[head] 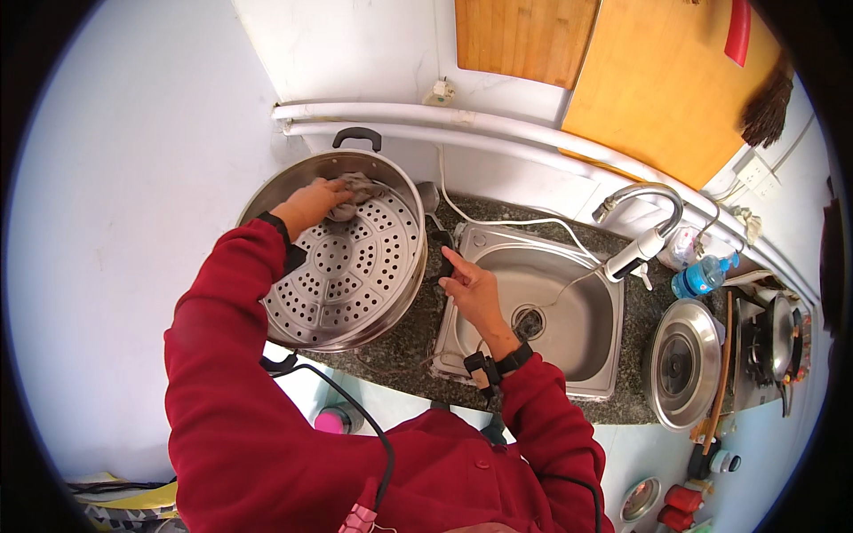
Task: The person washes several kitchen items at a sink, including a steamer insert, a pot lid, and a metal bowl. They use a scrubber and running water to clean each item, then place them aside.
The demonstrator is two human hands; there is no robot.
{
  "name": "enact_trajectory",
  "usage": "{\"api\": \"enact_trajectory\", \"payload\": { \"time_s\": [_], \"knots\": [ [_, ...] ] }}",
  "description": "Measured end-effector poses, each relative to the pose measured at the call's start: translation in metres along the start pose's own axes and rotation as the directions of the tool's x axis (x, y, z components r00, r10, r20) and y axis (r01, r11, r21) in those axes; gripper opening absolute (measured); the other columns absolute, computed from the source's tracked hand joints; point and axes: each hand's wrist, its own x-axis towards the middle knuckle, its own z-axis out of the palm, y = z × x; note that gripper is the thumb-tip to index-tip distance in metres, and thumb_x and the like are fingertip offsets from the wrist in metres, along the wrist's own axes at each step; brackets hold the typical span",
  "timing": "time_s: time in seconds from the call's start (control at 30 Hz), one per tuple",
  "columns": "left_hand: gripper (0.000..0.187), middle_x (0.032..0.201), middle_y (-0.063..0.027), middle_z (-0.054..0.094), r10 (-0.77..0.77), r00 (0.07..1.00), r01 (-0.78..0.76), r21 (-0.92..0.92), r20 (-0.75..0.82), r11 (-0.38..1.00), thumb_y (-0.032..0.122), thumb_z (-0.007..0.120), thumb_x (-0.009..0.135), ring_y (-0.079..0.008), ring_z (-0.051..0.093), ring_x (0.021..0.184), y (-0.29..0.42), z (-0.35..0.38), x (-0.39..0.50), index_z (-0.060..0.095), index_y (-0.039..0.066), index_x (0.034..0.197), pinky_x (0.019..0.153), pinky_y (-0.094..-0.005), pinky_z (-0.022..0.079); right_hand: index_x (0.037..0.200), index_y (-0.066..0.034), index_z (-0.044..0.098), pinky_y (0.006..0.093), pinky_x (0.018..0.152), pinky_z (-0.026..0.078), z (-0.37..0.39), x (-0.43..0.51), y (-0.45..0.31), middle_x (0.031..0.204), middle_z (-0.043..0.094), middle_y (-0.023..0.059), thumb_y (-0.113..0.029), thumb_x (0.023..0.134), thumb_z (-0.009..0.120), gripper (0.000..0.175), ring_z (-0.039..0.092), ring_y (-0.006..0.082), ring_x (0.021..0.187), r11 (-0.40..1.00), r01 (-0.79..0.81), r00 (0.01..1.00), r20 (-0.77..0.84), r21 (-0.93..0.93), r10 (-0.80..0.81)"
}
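A wide stainless steel steamer pot with black handles stands on the dark stone counter, a perforated steamer plate inside it. My left hand presses a crumpled grey cloth onto the far part of the plate, near the pot's inner wall. Between the pot and the steel sink, my right hand hovers with its index finger extended and the other fingers curled, nothing visible in it. Just beyond its fingertips lies a ladle or similar utensil, its dark handle partly hidden.
A curved faucet rises behind the sink. To the right are a blue pump bottle, a round steel lid, a long wooden stick and a frying pan on the stove. White pipes run along the wall.
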Motion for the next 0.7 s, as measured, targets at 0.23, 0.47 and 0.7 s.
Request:
{"api": "enact_trajectory", "payload": {
  "time_s": [0.23,0.47,0.7],
  "knots": [
    [0.036,0.102,-0.0184,0.069,-0.290,0.855,0.279,0.091,0.430,0.956,0.006,0.062,0.075,-0.0365,0.067,0.097,-0.020,-0.006,-0.063,0.069,0.006,0.111,0.084,-0.0432,0.053,0.135,-0.0111,0.060,0.0201,0.048,0.043,-0.001,-0.001,0.001,0.070,0.056,-0.0037,0.004,0.083,0.067,0.055,0.054,0.0037,0.060,1.000,-0.010,1.000,0.009,0.017,0.010],
    [0.042,0.101,-0.0147,0.072,0.097,0.830,0.233,-0.499,0.549,0.835,0.003,0.061,0.071,-0.0267,0.067,0.094,0.057,-0.038,-0.109,0.068,0.005,0.112,0.082,-0.0371,0.051,0.139,-0.0129,0.055,0.0221,0.050,0.045,-0.005,0.006,0.000,0.074,0.058,-0.0011,-0.003,0.082,0.070,0.060,0.054,0.0052,0.060,0.996,0.033,0.996,0.090,-0.088,-0.025],
    [0.055,0.114,-0.0063,0.068,-0.029,0.983,-0.117,-0.744,-0.179,0.658,-0.016,0.045,0.074,-0.0160,0.061,0.103,0.131,-0.132,-0.114,0.061,0.000,0.124,0.091,-0.0301,0.049,0.152,-0.0097,0.032,0.0311,0.080,0.052,-0.054,-0.050,0.003,0.127,0.059,0.0191,-0.020,0.084,0.075,0.081,0.064,0.0200,0.093,0.964,0.144,0.969,0.229,-0.222,-0.092]
  ]
}}
